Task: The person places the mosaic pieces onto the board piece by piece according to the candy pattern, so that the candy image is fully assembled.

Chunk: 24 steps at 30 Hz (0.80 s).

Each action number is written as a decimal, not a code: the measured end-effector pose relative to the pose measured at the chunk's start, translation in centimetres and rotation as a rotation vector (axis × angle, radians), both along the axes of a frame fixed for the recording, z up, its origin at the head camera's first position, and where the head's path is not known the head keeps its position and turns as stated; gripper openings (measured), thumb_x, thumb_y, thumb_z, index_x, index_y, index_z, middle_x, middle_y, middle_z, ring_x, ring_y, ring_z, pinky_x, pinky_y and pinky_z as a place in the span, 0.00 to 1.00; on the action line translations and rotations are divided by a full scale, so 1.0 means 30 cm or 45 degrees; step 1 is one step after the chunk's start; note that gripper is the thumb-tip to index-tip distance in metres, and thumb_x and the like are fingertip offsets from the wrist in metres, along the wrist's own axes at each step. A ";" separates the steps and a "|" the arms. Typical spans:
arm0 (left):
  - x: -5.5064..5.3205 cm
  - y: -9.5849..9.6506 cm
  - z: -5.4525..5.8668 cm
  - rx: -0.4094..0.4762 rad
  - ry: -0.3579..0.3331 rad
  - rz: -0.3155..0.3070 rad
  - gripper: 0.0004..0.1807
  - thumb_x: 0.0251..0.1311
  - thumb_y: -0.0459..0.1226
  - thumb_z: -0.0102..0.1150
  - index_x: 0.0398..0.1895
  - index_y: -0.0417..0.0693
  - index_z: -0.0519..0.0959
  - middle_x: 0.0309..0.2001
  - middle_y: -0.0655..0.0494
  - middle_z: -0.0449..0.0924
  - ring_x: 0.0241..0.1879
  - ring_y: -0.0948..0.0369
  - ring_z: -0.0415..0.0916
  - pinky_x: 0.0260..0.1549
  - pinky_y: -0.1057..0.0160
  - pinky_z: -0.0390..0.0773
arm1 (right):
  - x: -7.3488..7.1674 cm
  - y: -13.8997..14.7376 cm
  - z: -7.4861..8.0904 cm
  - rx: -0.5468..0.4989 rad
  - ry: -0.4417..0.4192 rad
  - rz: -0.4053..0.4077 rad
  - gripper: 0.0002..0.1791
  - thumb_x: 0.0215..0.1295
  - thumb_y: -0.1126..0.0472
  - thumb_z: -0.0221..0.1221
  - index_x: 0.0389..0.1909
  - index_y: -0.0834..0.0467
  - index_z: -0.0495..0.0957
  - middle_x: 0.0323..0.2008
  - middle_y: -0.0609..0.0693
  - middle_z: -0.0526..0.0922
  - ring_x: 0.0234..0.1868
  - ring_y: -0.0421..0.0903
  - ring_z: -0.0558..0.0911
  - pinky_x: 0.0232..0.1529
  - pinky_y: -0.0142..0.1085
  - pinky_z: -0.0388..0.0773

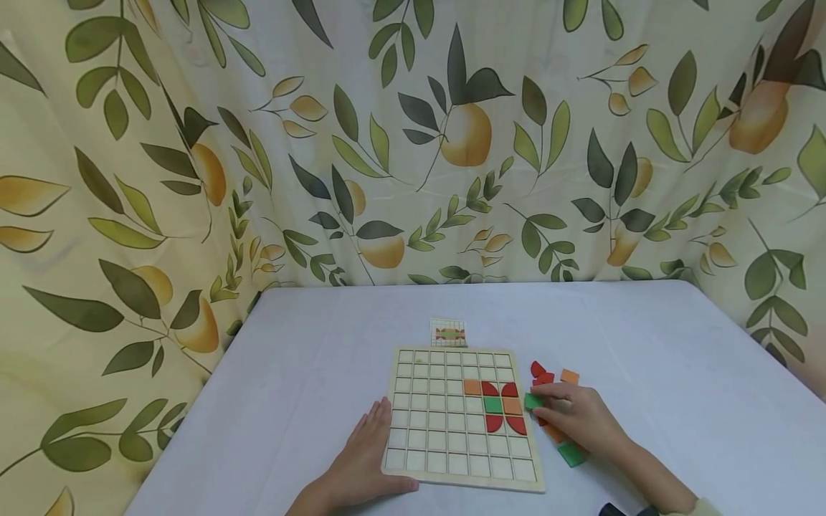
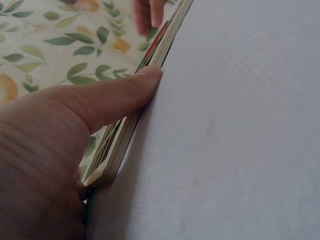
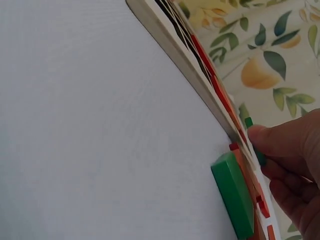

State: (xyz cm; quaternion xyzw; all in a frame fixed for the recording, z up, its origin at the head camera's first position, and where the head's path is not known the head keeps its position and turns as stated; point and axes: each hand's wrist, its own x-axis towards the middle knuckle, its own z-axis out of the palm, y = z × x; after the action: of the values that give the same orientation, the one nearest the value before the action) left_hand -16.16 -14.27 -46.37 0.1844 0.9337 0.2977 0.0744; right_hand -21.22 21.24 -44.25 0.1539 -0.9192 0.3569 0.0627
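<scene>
A wooden grid board point(image 1: 435, 444) lies on the white table, with orange and green square tiles and red quarter-round tiles set in its right-hand cells. My left hand point(image 1: 361, 459) rests along the board's left edge and front corner, fingers straight; in the left wrist view its thumb point(image 2: 120, 97) touches the board's side. My right hand point(image 1: 584, 419) pinches a green square tile point(image 1: 533, 401) between thumb and fingers, just off the board's right edge. In the right wrist view that green tile point(image 3: 257, 150) shows edge-on at the fingertips.
Loose tiles lie right of the board: a green tile point(image 1: 571, 454), an orange tile point(image 1: 570, 375) and a red tile point(image 1: 538, 369), others partly under the right hand. A small pattern card point(image 1: 448, 322) lies behind the board. A leaf-and-fruit curtain point(image 1: 426, 215) hangs behind the table.
</scene>
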 end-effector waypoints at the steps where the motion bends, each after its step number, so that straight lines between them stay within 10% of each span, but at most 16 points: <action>1: 0.000 0.000 0.000 0.000 -0.003 0.002 0.68 0.37 0.71 0.57 0.70 0.35 0.41 0.71 0.43 0.37 0.70 0.52 0.33 0.64 0.47 0.40 | 0.001 -0.006 0.002 -0.007 0.004 0.007 0.18 0.50 0.60 0.68 0.43 0.60 0.82 0.41 0.52 0.82 0.46 0.54 0.77 0.43 0.47 0.77; 24: -0.004 0.005 -0.006 -0.009 -0.004 0.014 0.69 0.37 0.72 0.56 0.71 0.35 0.40 0.71 0.43 0.37 0.70 0.51 0.33 0.64 0.47 0.40 | -0.017 -0.112 -0.024 -0.053 0.104 0.187 0.17 0.50 0.57 0.68 0.43 0.56 0.83 0.38 0.42 0.82 0.36 0.40 0.75 0.32 0.30 0.74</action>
State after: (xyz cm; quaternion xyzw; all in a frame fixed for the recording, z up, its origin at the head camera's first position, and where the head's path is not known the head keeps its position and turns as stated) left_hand -16.29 -14.14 -46.54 0.1784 0.9357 0.2951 0.0750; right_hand -21.73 17.88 -44.96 0.2340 -0.8945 0.3730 0.0771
